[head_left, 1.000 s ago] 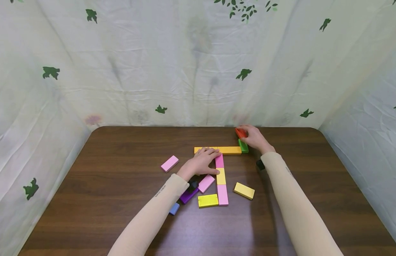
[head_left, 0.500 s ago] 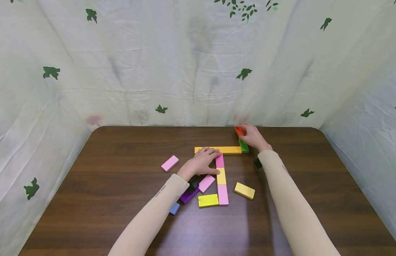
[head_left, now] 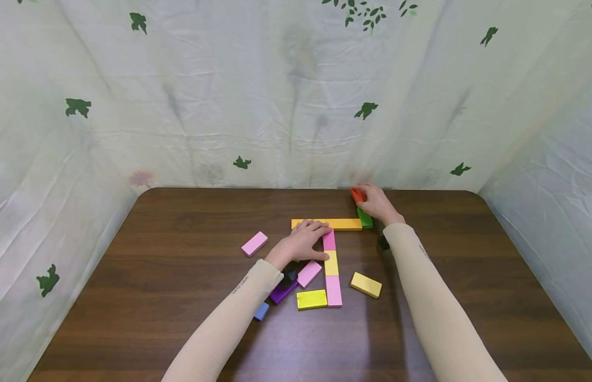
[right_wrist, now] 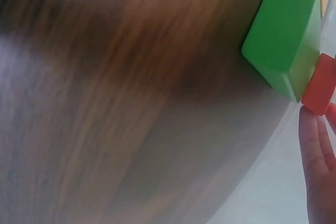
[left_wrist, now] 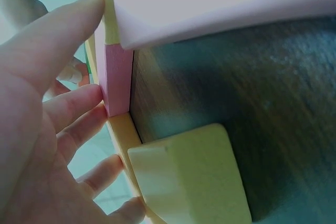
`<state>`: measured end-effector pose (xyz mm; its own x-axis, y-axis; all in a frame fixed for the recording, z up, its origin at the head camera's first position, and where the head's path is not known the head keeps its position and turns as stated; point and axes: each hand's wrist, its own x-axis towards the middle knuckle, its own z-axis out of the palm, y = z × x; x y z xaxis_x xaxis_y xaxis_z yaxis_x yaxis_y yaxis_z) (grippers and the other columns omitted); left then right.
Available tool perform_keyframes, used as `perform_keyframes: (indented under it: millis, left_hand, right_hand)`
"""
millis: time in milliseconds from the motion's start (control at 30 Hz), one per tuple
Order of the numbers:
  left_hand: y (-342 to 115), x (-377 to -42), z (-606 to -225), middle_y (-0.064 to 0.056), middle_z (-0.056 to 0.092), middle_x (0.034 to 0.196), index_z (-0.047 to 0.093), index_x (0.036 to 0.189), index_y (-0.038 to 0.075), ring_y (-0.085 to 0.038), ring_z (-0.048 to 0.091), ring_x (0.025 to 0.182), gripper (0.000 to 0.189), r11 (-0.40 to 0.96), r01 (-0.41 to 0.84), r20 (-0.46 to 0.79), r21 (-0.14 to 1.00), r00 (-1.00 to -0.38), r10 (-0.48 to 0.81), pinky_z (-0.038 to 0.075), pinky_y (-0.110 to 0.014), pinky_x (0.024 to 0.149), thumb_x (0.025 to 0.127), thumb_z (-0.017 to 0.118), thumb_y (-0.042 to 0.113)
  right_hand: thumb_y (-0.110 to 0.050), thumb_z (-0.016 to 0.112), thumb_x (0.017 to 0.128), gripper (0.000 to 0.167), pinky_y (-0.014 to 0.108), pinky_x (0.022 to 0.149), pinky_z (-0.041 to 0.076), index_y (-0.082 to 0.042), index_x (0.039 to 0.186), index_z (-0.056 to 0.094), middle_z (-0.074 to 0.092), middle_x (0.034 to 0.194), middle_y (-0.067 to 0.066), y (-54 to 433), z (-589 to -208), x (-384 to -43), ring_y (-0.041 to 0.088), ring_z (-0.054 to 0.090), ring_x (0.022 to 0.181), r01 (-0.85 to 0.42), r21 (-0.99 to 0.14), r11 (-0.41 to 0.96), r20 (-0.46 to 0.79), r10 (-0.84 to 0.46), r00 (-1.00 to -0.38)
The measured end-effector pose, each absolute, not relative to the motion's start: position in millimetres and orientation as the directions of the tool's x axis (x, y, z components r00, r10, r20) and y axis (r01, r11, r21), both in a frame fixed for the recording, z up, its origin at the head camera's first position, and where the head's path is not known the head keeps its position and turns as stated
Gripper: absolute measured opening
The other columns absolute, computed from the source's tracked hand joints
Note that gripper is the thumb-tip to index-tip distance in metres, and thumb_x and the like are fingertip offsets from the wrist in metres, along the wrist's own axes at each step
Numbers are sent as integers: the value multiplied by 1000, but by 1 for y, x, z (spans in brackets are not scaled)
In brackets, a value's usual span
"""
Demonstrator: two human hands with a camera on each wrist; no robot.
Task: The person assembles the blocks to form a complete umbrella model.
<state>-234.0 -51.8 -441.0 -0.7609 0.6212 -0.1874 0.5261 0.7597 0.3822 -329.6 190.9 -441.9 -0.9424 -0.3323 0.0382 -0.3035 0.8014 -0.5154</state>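
My left hand (head_left: pixel 300 244) is spread over the junction of the block lines, fingers nearly straight. In the left wrist view its thumb lies at a yellow block (left_wrist: pixel 109 22), the index fingertip at a pink block (left_wrist: pixel 118 80), and other fingertips along the orange block (left_wrist: pixel 125 132). My right hand (head_left: pixel 379 206) pinches a red block (head_left: pixel 358 195) between thumb and fingers near the table's far edge. The red block meets the end of a green block (right_wrist: pixel 283 30), angled off the right end of the orange row (head_left: pixel 343 224).
Around the column lie a bright yellow block (head_left: pixel 311 300), a pale yellow block (head_left: pixel 366 285) and pink blocks (head_left: pixel 309 274) (head_left: pixel 255 244). Purple (head_left: pixel 283 292) and blue (head_left: pixel 261 311) blocks are partly under the left forearm. A white patterned curtain (head_left: pixel 296 106) hangs behind the table (head_left: pixel 181 223).
The right hand has shifted slightly left and away with the red block in its fingers; its forearm followed leftward. The left hand has stayed in place.
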Motion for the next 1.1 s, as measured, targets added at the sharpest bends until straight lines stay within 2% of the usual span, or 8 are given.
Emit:
perform_keyframes:
  millis: [600,767,1000,1100]
  left_hand:
    - [-50,-234,-441,-4,33,151,39,147,17,-34,22,138,71,755,528,-188,389,-756,626,16,-53,111,88,67,42]
    - [-51,-233,-441,-5,33,151,39,147,16,-35,23,138,70,747,536,-178,394,-753,634,16,-54,110,87,68,41]
    - [-52,-233,-442,-5,34,151,39,147,16,-35,23,138,70,747,536,-174,394,-755,633,17,-55,110,87,68,40]
    - [-53,-234,-442,-5,33,151,39,147,16,-35,23,138,71,752,531,-183,390,-756,629,16,-55,110,88,67,41]
  right_hand:
    - [-1,53,89,48,50,102,35,2,136,49,44,137,23,187,-445,-326,37,41,120,-229,-509,830,-29,-283,-959]
    - [-1,52,89,46,50,100,37,3,134,51,44,138,23,188,-447,-326,37,43,119,-242,-508,827,-19,-291,-956]
    - [3,47,89,43,51,102,34,5,131,54,44,139,24,194,-448,-321,40,39,127,-303,-510,805,36,-333,-942]
    - [4,46,89,41,50,99,37,7,129,56,45,139,24,196,-447,-316,40,40,127,-320,-508,800,35,-352,-935]
